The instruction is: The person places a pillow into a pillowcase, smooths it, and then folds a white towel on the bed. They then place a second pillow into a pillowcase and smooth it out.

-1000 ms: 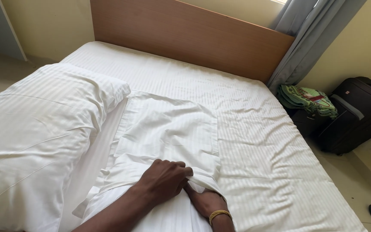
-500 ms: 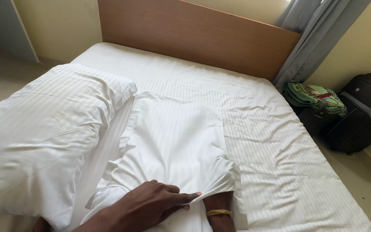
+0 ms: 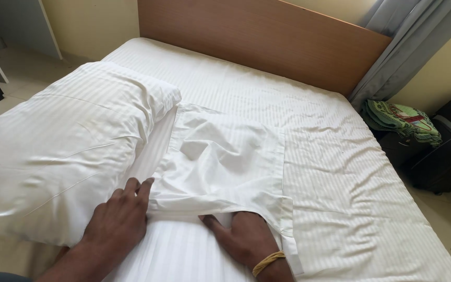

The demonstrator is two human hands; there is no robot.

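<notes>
- A bedroom, maybe a guest room: a wide bed [image 3: 340, 172] in white striped linen against a wooden headboard [image 3: 267, 36].
- Grey curtain [image 3: 408, 47]; a dark suitcase [image 3: 444, 151] on the floor.

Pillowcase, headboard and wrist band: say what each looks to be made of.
Pillowcase: thin woven white fabric, probably cotton, with a faint sheen; it creases softly and sags. Headboard: smooth matte wood or wood-look laminate, with an even brown grain. Wrist band on the right hand: yellow twisted thread or cord, though that is hard to tell.

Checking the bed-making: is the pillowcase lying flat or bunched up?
Bunched. The pillowcase shows creases and a raised fold; the left hand and right hand hold its near edge.
</notes>
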